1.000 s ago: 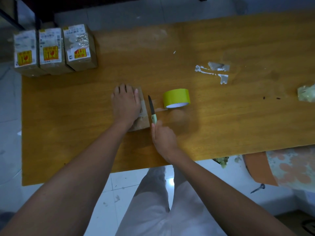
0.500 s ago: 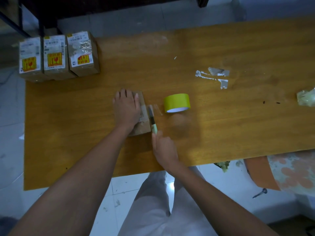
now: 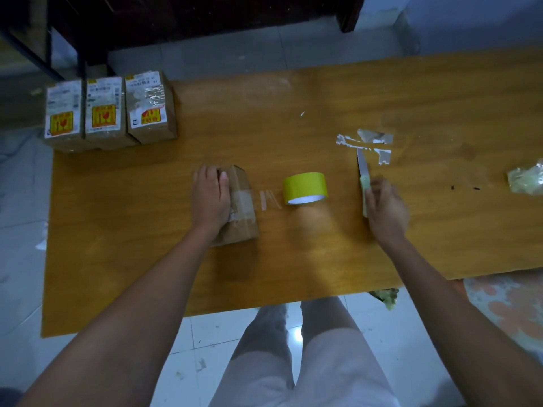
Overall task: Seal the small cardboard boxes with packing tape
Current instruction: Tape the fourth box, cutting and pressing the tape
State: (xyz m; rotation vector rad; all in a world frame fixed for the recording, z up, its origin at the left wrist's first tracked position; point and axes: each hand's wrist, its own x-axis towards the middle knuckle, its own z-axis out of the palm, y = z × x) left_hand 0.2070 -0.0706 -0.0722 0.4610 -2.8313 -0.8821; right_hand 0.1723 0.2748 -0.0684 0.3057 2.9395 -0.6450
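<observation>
A small cardboard box (image 3: 242, 212) lies on the wooden table (image 3: 147, 274), with clear tape across its top and right side. My left hand (image 3: 210, 198) rests flat on its top, fingers straight. A loose tail of clear tape (image 3: 269, 199) lies on the table between the box and a yellow-green tape roll (image 3: 304, 188). To the right of the roll, my right hand (image 3: 385, 205) grips a knife (image 3: 363, 176) with a pale green handle, blade pointing away from me.
Three labelled cardboard boxes (image 3: 108, 110) stand side by side at the table's far left corner. Torn tape scraps (image 3: 365, 143) stick to the table beyond the knife tip. A crumpled plastic wad (image 3: 527, 180) lies at the right edge. A patterned orange cloth (image 3: 505, 306) sits below the table, right.
My right hand has carried the knife from the gap between box and roll to the right, past the roll. The tape now lies cut there. My left hand stays on the box.
</observation>
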